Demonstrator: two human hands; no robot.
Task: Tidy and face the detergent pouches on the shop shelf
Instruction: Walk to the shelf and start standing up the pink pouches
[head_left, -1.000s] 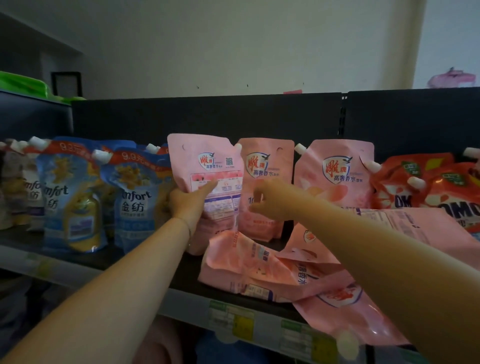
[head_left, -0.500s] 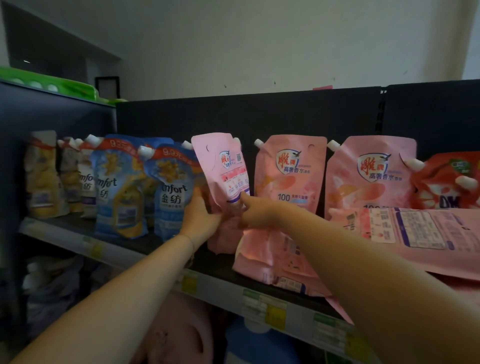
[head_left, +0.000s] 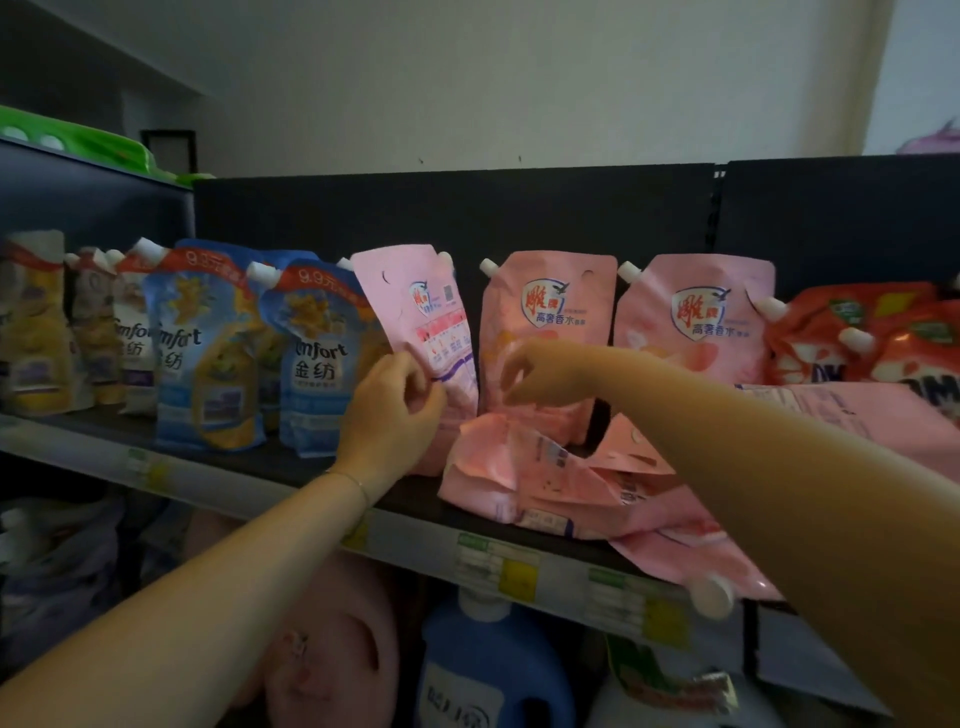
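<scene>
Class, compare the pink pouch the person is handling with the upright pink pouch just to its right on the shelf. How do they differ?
The handled pink plastic pouch shows its printed back panel; the neighbouring pink plastic pouch shows its front logo. The handled one leans, gripped by the left hand; the neighbour stands straight, with the right hand in front of it. Its spout points right, the neighbour's left. Both share colour, shape and brand badge.

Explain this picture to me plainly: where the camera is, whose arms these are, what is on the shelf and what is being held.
The camera sits on a person's head, looking forward at a shop shelf. The two bare arms are that person's. The left hand grips a standing pink pouch, turned back-side out. The right hand reaches in front of a front-facing pink pouch; whether it grips anything is unclear. More pink pouches lie toppled at the shelf's front. Blue pouches stand left, red ones right.
</scene>
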